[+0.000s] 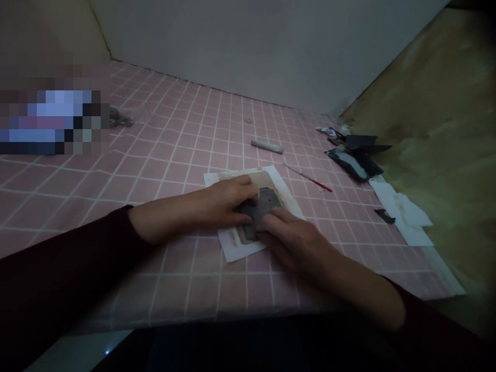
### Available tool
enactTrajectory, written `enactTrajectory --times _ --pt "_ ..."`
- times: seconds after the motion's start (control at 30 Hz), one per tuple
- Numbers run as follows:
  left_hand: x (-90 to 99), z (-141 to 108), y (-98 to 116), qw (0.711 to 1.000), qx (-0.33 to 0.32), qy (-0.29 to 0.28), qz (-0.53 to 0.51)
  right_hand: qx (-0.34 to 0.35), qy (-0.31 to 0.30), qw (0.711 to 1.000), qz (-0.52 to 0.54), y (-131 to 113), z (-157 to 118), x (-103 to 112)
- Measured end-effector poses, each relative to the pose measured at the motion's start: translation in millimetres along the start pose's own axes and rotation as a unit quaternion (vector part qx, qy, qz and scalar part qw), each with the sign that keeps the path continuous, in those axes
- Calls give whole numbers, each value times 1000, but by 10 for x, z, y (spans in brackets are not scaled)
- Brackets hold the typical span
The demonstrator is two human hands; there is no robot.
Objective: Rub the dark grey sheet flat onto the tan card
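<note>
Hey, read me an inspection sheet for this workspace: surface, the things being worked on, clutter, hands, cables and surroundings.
Surface: pink tablecloth with white grid lines.
Job's things: dark grey flat piece, partly covered by the hands, over a white sheet with brownish areas.
Clutter: grey cylinder and thin red-handled tool beyond the sheet; black pouch, black scrap and white paper on the right.
Hands: left hand has its fingers at the grey piece's left side; right hand has its fingers at its lower right.
Cables: nothing seen.
Surroundings: pale wall behind, brownish surface on the right; dim light, far left pixelated.
</note>
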State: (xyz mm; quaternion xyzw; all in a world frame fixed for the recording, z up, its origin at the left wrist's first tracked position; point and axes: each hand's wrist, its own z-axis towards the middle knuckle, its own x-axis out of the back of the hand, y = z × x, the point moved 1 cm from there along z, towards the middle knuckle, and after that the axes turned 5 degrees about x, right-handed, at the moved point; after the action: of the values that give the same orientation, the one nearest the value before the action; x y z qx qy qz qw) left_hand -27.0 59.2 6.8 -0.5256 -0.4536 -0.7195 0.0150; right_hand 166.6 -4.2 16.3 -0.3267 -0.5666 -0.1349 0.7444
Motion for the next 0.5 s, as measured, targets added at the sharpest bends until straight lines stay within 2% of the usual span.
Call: enactTrajectory --times 0.07,0.13,0.3,0.5 --pt "-2 6 -8 1000 8 -6 5 -38 -1 999 -18 71 -35 57" --pt "-7 12 -12 1000 9 -4 8 -44 3 999 -26 78 -27 64" --pt "-8 8 -7 1000 -8 8 0 48 -16 999 18 -86 24 -28" --pt "-4 1 -4 1000 -2 -5 1 -36 -24 999 -13 -35 -30 16"
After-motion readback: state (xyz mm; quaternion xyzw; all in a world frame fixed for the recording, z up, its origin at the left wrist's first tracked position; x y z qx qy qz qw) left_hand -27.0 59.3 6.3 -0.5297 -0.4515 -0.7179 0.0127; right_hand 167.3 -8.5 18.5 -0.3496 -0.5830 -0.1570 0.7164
